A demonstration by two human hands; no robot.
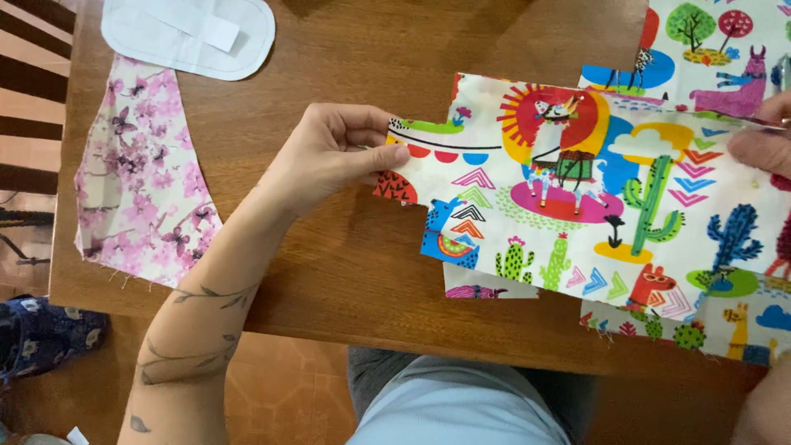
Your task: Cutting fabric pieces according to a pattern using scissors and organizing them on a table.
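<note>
Found left hand (329, 152) closed in a pinch, thumb over curled fingers, gripping the left edge of a printed cotton cloth (577, 189), white ground with bright llamas, cacti and chevrons. Noted the printed cotton cloth lying flat on the brown wooden table (329, 272), stretched from the left hand across to the right border of the view.

Logged right hand (762, 140) only partly in view at that border, fingertips resting on the cloth's far end. Spotted a thin metallic sliver just above those fingers; cannot tell what it is, nor whether the hand is clasping it, nor how far open the hand is.

Judged progress from the edges: lower left outline already stepped, with a square notch taken out, so some cutting appears done. Saw frayed, uneven lower edges, no stitching or hemming visible, so finishing appears left to do.

Recorded a second sheet of the same llama print (709, 49) at top right and another strip of it (725, 330) peeking out beneath, bottom right. Also recorded a curved pink butterfly-and-blossom fabric piece (140, 181) at far left, well apart, and a white oval padded piece (189, 33) above it, both untouched.
</note>
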